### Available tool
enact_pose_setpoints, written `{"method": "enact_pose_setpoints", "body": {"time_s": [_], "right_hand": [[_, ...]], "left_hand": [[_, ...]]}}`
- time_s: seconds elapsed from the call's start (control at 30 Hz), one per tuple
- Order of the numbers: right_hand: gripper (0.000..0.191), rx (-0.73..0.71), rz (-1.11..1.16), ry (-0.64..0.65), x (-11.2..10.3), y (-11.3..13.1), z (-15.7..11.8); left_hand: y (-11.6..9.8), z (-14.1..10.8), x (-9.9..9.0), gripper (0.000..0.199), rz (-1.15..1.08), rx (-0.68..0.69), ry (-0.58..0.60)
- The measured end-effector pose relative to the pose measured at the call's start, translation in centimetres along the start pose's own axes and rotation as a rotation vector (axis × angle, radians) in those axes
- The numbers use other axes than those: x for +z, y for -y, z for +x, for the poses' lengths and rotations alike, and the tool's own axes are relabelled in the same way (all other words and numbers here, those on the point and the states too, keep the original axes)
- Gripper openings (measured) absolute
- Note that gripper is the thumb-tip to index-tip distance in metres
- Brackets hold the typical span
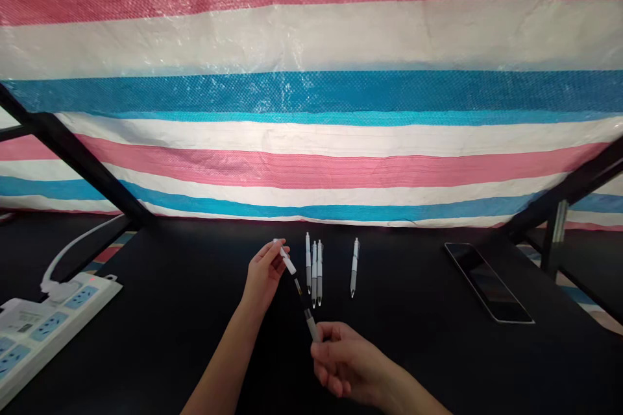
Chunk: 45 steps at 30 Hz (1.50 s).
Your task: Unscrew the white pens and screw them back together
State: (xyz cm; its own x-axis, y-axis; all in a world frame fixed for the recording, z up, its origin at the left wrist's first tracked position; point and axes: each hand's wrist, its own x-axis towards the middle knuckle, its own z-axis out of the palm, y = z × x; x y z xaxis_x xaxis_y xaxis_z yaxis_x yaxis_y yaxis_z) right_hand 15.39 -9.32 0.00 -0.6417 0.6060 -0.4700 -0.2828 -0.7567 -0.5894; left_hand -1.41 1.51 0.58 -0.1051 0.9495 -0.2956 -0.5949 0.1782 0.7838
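Note:
A pen is drawn apart between my two hands. My left hand pinches its white upper barrel. My right hand grips the grey lower barrel between thumb and fingers. A dark ink refill spans the space between the two barrel parts. Just right of my left hand, three white-and-grey pens lie side by side on the black table. Another white-and-grey pen lies apart, farther right.
On the right lies a dark phone. A white power strip with a plugged-in cable is at the left. Black frame bars slope down at both sides. A striped plastic sheet hangs behind the table.

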Motion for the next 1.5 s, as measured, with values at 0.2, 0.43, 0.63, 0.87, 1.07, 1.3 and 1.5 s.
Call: {"method": "enact_pose_setpoints", "body": {"time_s": [0.2, 0.43, 0.63, 0.87, 1.07, 1.3, 1.5], "right_hand": [[0.039, -0.016, 0.005, -0.002, -0.2, -0.2, 0.1], [0.038, -0.028, 0.111, -0.08, -0.2, -0.3, 0.2], [0.035, -0.035, 0.117, -0.036, -0.2, -0.5, 0.6], [0.039, -0.112, 0.103, -0.058, 0.0, -0.4, 0.4], [0.039, -0.13, 0.1, -0.099, 0.3, -0.1, 0.1], [0.036, -0.105, 0.091, -0.078, -0.4, -0.5, 0.6], [0.04, -0.096, 0.067, -0.058, -0.5, -0.6, 0.7]], "left_hand": [[0.3, -0.5, 0.3, 0.025, 0.07, -0.069, 0.12], [0.5, -1.7, 0.8, 0.018, 0.273, -0.183, 0.505], [0.8, -1.8, 1.0, 0.018, 0.318, -0.193, 0.549], [1.0, -1.0, 0.4, 0.018, 0.195, -0.167, 0.375], [0.9, -1.2, 0.6, 0.016, 0.229, -0.151, 0.395], [0.8, -1.3, 0.7, 0.015, 0.219, -0.16, 0.412], [0.8, -1.3, 0.7, 0.017, 0.22, -0.156, 0.418]]}}
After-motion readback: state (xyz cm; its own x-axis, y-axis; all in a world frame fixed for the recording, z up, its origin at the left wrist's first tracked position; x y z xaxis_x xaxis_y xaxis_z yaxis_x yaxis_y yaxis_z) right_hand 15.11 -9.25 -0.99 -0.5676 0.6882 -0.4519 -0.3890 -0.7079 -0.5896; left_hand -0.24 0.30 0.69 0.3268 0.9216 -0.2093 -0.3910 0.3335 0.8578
